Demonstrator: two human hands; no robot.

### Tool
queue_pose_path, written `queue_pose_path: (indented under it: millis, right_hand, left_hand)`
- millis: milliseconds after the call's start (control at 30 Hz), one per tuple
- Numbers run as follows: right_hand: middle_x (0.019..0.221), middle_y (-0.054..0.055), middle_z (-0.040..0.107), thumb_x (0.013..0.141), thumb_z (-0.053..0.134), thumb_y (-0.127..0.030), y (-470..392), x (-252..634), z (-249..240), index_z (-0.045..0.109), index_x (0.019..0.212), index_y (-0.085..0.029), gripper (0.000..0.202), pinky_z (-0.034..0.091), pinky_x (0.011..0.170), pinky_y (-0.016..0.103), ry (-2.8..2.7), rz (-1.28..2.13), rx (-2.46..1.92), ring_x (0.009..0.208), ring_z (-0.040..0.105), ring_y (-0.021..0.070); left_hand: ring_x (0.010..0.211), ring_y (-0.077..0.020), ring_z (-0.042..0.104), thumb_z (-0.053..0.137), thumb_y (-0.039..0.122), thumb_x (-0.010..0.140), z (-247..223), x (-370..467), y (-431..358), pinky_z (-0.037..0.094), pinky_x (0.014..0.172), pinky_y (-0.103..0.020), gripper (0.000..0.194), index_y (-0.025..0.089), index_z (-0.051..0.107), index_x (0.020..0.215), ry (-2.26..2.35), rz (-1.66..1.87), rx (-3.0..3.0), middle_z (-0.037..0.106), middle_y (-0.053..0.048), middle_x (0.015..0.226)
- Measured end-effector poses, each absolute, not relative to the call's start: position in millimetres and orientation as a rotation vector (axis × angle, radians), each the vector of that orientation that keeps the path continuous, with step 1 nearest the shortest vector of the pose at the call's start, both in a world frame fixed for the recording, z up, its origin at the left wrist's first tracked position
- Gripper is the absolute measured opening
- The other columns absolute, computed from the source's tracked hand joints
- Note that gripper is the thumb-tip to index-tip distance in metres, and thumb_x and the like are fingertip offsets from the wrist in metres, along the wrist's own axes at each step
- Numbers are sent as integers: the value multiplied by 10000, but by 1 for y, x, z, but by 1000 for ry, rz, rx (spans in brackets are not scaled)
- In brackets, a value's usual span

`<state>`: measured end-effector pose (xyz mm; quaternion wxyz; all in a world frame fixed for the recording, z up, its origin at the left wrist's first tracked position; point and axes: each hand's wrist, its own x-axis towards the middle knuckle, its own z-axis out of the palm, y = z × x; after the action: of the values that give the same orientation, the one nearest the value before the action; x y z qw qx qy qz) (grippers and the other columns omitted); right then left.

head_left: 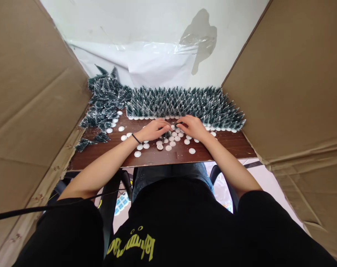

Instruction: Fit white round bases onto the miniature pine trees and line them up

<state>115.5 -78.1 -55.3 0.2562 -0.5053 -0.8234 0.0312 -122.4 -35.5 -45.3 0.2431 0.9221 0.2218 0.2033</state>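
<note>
My left hand (155,129) and my right hand (192,127) are close together over the brown table, near the front of a dense block of miniature snow-tipped pine trees (179,102). The fingers of my right hand are closed in a pinch around a small dark green miniature tree (179,124). Curled fingers on my left hand hide whatever they hold, if anything. Just below them, a dark bristly tree (166,135) lies among loose white round bases (177,138), which are scattered under and around both hands.
A loose heap of miniature trees (105,92) covers the table's left end. Brown sheets wall in the left side (23,92) and right side (293,81). Behind stands a white wall (151,22). The table's front edge (168,163) is close to my body. A black cable (32,210) crosses at lower left.
</note>
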Motion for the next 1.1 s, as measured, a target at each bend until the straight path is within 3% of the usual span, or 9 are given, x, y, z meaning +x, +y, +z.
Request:
queue_pose_path:
  millis: [267, 500, 600, 767, 900, 1100]
  right_hand:
    - [1054, 73, 755, 990, 520, -297, -94, 130, -33, 724, 1065, -231, 228, 513, 882, 376, -2173, 50, -1245, 988, 669, 233]
    - [996, 71, 773, 980, 528, -310, -118, 177, -14, 751, 1003, -224, 241, 515, 839, 419, -2177, -43, -1295, 936, 659, 259]
    - [902, 68, 771, 963, 564, -345, -121, 200, -12, 768, 968, -238, 231, 495, 772, 435, -2162, -114, -1329, 891, 616, 278]
    - [883, 64, 762, 965, 562, -389, -120, 221, -11, 780, 963, -266, 251, 473, 821, 474, -2176, -110, -1305, 881, 582, 283]
    - [882, 69, 758, 970, 548, -387, -117, 220, -15, 780, 979, -265, 262, 457, 830, 480, -2153, -67, -1344, 903, 580, 284]
    - [880, 59, 759, 960, 548, -353, -117, 215, -29, 770, 965, -267, 238, 418, 836, 477, -2144, -59, -1368, 905, 557, 279]
  left_hand:
    - [1102, -207, 659, 270, 637, 1013, -19, -112, -46, 495, 1015, -379, 653, 204, 755, 1072, 602, 612, 2422, 741, -82, 1166]
    - [872, -183, 683, 193, 566, 1043, -2, -53, -55, 515, 900, -354, 691, 198, 778, 1030, 694, 447, 2283, 760, -59, 1016]
    - [912, -194, 681, 224, 534, 1047, -5, -28, -53, 504, 925, -358, 649, 197, 778, 1021, 653, 390, 2289, 756, -59, 1002]
    - [911, -183, 675, 321, 479, 1035, -12, -7, -50, 518, 903, -325, 517, 208, 754, 1113, 587, 402, 2347, 756, -41, 988]
    - [999, -180, 669, 458, 344, 986, -16, -7, -52, 514, 952, -326, 368, 185, 735, 1167, 500, 455, 2462, 742, -66, 1141]
    - [1095, -199, 644, 495, 248, 960, -34, -9, -48, 478, 1034, -384, 328, 232, 751, 1165, 406, 485, 2634, 713, -72, 1229]
